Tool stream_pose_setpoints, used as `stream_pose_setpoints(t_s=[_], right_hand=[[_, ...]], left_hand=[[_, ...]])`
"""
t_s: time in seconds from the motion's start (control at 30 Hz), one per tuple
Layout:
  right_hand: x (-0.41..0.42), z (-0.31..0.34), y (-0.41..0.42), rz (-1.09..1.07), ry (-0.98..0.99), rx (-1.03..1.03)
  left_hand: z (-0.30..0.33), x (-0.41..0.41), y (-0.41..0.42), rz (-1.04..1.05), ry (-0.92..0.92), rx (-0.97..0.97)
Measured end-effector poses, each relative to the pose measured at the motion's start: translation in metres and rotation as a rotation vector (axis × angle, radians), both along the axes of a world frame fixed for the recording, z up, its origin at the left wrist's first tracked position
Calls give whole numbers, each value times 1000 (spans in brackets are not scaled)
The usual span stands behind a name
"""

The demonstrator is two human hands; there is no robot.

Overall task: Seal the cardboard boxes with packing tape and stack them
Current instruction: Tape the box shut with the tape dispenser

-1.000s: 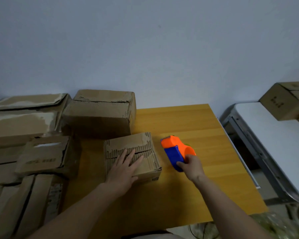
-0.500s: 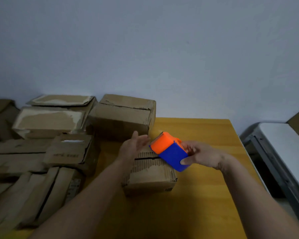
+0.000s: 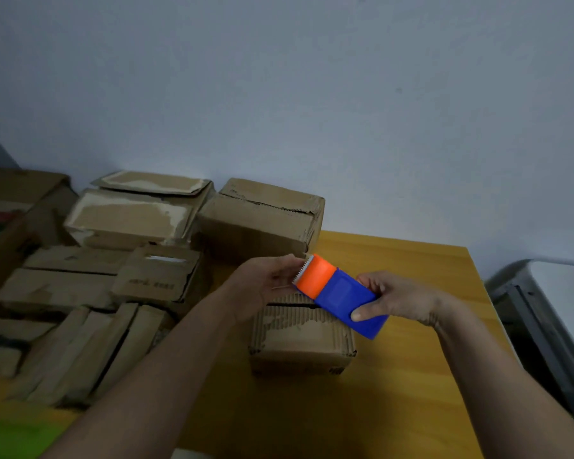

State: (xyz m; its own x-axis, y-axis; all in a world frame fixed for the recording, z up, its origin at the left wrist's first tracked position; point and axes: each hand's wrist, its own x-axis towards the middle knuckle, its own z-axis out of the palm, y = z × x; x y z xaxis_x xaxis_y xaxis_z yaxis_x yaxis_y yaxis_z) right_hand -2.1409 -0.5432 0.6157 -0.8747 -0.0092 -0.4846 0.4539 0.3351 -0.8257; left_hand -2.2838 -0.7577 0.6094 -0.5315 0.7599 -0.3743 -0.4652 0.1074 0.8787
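your right hand [image 3: 400, 301] grips blue end of dispenser [image 3: 340, 294], fingers curled round it, thumb along near edge. dispenser held tilted above small box [image 3: 300, 336] — orange toothed end up-left. your left hand [image 3: 265, 283] at that orange end, fingertips touching by teeth; whether they pinch tape, cannot tell. small box sits on table [image 3: 421, 376], top seam open slit. more boxes [image 3: 140, 220] piled left — worn, some flattened.
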Motion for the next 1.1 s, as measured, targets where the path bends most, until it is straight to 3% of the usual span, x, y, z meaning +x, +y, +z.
stream_pose_setpoints(t_s=[0.1,0.3,0.47,0.7,0.87,0.97,1.1], right_hand=[[-4,0,-1,21,-3,-4],[-7,-5,-3,52,-7,-54],[-6,-9,-5,71,-9,-69],[-9,-7,-8,77,0,-122],[-8,-4,-5,110,-22,-102],[-9,-1,-7,139,-34,-107],[-14,7,-19,76,-47,-76]], left_hand=[[-3,-2,-1,2,1,7],[-12,-2,-4,-52,-202,68],[-14,-1,-5,-61,-194,-23],[-7,2,2,-7,-240,39],[-6,0,1,-17,-356,8],[-9,0,2,-23,-168,-49],[-14,1,1,210,50,-140]])
